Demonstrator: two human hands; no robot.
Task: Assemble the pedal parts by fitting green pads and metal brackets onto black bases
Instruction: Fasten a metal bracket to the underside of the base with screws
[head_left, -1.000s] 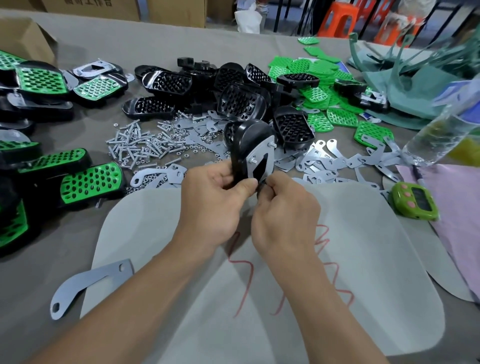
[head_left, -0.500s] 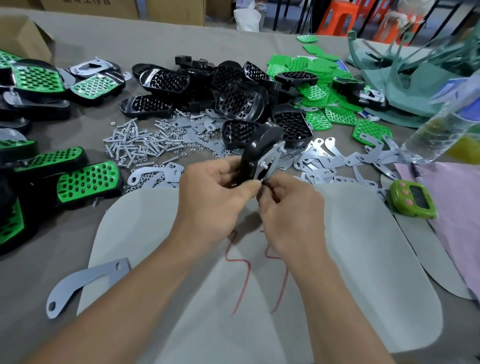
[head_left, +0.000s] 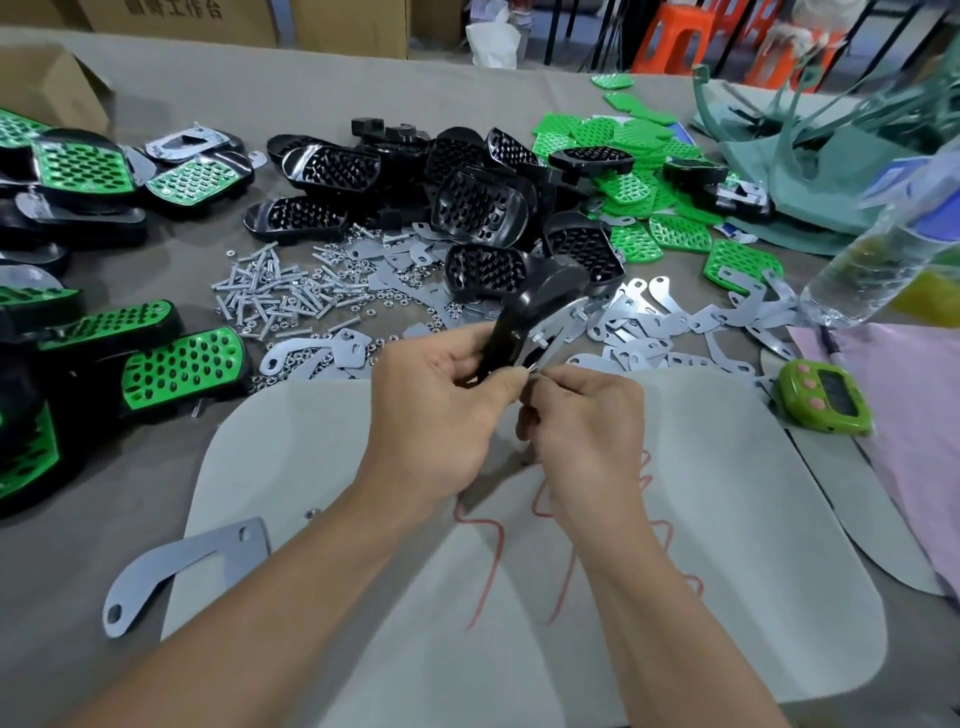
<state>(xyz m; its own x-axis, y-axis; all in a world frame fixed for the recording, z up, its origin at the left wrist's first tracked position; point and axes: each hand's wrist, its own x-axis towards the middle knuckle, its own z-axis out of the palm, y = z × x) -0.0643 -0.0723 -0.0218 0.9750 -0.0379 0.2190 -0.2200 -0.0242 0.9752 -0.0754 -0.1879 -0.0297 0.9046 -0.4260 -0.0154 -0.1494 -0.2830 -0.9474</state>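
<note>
Hands at work over a grey counter (head_left: 104, 519), seen from above. A black base (head_left: 540, 296) is held tilted above the near edge of the parts heap. It is gripped at its lower end by the left hand (head_left: 441, 400), whose fingers are curled round it. A metal bracket (head_left: 563, 322) is laid against its underside, and a bolt end (head_left: 540, 340) is seen poking through. The right hand (head_left: 582, 421) is closed in a pinch just below the bracket, touching the left thumb. Whether anything, perhaps a nut, is held there cannot be told. No green pad is seen on this base from this side.

Risks, as judged: a small nut could be dropped from the pinch and lost among the bolts (head_left: 270, 299) and brackets (head_left: 670, 325) scattered just beyond. The bracket could be slid off its bolt if the base is tipped further, since nothing is seen fastening it. A thread could be crossed if a nut is started at an angle.

Room: a pale mat (head_left: 753, 493) with red scribbles lies beneath the hands, and the best space for setting down is judged to be there. Finished pedals (head_left: 182, 366) are crowded along the left. A loose bracket (head_left: 187, 558) overhangs the mat's near left edge. To the right a green timer (head_left: 823, 397) lies by the mat, and a plastic bottle (head_left: 857, 270) beside the bracket pile could be knocked by a wide reach. Spare bases (head_left: 478, 200) and pads (head_left: 628, 150) are heaped behind.
</note>
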